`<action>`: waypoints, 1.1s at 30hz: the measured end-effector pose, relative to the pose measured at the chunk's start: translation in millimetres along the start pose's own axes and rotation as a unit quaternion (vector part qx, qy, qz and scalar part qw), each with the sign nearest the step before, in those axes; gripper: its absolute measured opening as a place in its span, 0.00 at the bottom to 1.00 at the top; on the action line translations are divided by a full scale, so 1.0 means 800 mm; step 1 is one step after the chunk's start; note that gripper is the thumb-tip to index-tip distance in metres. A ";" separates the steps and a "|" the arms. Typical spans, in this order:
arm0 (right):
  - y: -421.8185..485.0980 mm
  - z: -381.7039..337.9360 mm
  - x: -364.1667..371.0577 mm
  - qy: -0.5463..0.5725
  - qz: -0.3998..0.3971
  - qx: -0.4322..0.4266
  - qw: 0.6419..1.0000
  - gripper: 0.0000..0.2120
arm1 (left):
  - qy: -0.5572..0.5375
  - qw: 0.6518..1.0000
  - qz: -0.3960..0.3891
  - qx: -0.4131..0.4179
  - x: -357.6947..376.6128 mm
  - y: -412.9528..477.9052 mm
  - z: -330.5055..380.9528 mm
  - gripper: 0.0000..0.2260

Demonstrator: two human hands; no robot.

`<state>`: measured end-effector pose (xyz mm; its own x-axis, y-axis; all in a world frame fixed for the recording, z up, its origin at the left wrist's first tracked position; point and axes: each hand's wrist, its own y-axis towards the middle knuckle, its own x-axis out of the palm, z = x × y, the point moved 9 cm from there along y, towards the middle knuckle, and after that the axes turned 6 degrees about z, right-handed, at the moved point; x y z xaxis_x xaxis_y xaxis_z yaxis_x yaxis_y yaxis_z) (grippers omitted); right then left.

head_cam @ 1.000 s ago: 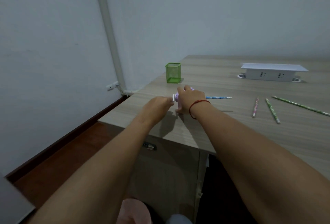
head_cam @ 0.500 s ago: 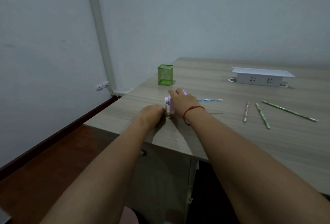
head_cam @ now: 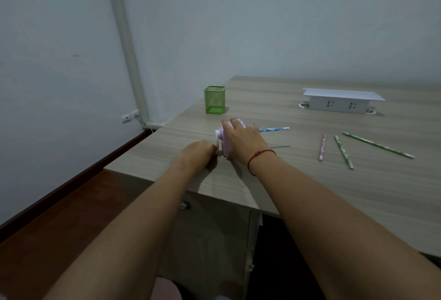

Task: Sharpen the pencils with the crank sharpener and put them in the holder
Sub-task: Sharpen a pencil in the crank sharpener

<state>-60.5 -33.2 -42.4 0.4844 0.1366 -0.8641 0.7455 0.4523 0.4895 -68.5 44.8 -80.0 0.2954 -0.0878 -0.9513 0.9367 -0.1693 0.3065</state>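
Gripping sharpener [head_cam: 224,144] in right hand [head_cam: 241,138], seemingly pinching crank [head_cam: 218,141] in left hand [head_cam: 198,154], now swung lower; still mid-sharpening.

Count: 4 pencils. 1 blue pencil [head_cam: 274,129] at 3 o'clock of the 1 crank sharpener [head_cam: 223,142]; further out at 3, 1 pink pencil [head_cam: 322,146] and 2 green: short green pencil [head_cam: 343,151], long green pencil [head_cam: 378,145]. 1 holder [head_cam: 214,99] at 12. 1 socket box [head_cam: 341,102] at 2.
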 end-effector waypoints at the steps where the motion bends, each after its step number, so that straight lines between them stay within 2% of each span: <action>1: 0.000 0.001 0.000 0.018 0.004 -0.007 1.000 0.24 | -0.002 1.000 0.002 0.007 -0.001 0.000 0.001 0.07; 4: 0.001 0.005 0.000 0.066 0.048 -0.010 0.997 0.20 | -0.011 1.000 -0.002 0.010 -0.004 0.003 0.000 0.06; 9: 0.000 0.005 0.014 0.056 0.010 -0.035 0.998 0.28 | -0.015 0.999 -0.010 0.026 -0.005 0.007 -0.006 0.10; 15: -0.001 0.008 0.019 0.049 0.002 -0.019 0.999 0.33 | 0.048 0.996 -0.049 0.061 -0.001 0.036 -0.019 0.10; 21: -0.003 0.011 0.020 0.017 0.006 0.002 1.000 0.37 | 0.072 0.995 -0.020 0.064 -0.016 0.073 -0.023 0.10; 26: -0.001 0.010 0.014 0.002 -0.007 0.007 1.000 0.33 | 0.091 0.990 0.011 0.107 -0.025 0.080 -0.018 0.08; 31: 0.000 0.012 0.013 -0.002 -0.017 0.008 1.000 0.32 | 0.091 0.989 0.034 0.113 -0.033 0.073 -0.014 0.08; 33: 0.001 0.009 0.012 -0.009 -0.008 0.006 1.000 0.31 | 0.082 0.988 0.068 0.112 -0.054 0.074 -0.011 0.09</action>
<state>-52.0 -38.3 -49.1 0.4796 0.1135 -0.8701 0.7594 0.4432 0.4763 -24.0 47.3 -21.2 0.4589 0.0329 -0.8879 0.8268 -0.3816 0.4132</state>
